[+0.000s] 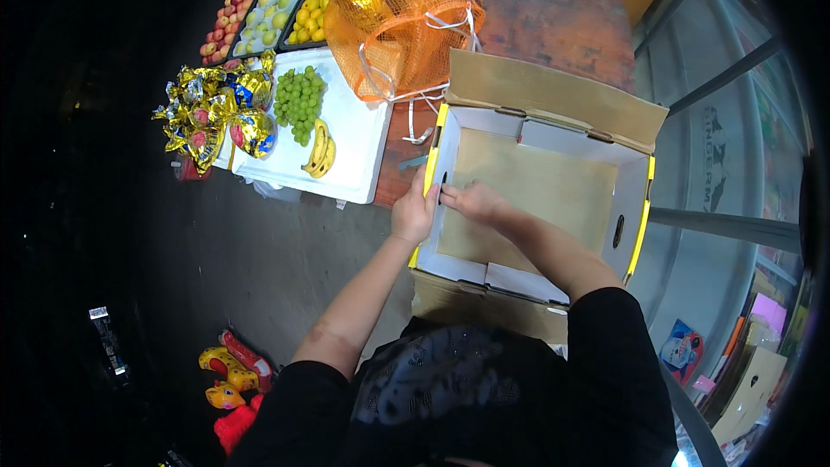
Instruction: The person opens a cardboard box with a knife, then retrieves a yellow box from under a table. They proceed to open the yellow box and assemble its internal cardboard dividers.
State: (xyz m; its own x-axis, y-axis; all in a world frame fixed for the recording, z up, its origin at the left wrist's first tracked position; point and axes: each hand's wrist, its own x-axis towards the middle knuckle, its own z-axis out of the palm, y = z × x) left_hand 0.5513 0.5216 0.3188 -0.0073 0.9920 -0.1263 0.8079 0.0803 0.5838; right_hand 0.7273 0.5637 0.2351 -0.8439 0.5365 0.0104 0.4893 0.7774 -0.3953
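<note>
Holding: left hand [413,212] clamps the left wall of the open white cardboard box with yellow edges [635,242]; right hand [471,201] presses flat inside it, fingers spread, gripping nothing.
Place: box sits before the person, beside the white foam tray [363,138] of green grapes [299,102] and bananas [321,149].
Handling: probably light, stiff yet bendable; best taken by the walls or oval handle slots.
Look: brown liner floor, flaps open.
Nearby: orange net sack [398,17].
</note>
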